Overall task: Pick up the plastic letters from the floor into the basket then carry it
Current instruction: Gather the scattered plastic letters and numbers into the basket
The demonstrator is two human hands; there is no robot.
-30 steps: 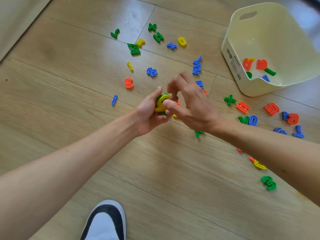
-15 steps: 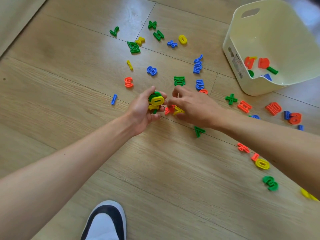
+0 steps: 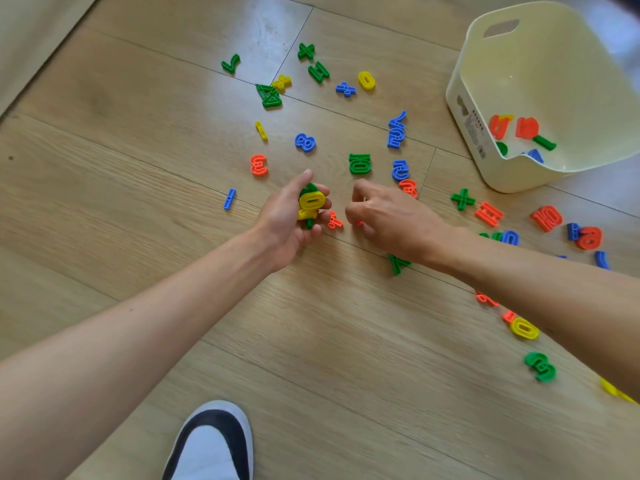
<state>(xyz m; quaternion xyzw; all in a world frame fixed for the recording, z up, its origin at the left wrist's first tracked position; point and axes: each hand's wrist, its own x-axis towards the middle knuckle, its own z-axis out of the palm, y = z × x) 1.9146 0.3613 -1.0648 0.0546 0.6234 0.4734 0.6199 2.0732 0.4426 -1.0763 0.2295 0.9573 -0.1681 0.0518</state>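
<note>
Head view.

- Left hand [image 3: 287, 216]: centre of the scene, fingers and thumb curled round a bunch [image 3: 310, 202] of yellow and green letters.
- Right hand [image 3: 391, 220]: just right of it, fingers bent down to the floor [image 3: 138, 168]. An orange letter [image 3: 358, 222] peeks out at the tips (gripped or only touched, cannot tell).
- Orange sign [image 3: 334, 220]: on the floor, between the two hands.
- Basket [image 3: 464, 109]: cream, far right, well apart from both hands, with a few orange, green and blue letters inside.
- Loose letters [image 3: 360, 163]: scattered on the floor, far left to near right.
- Shoe [image 3: 211, 445]: black and white, near edge.
</note>
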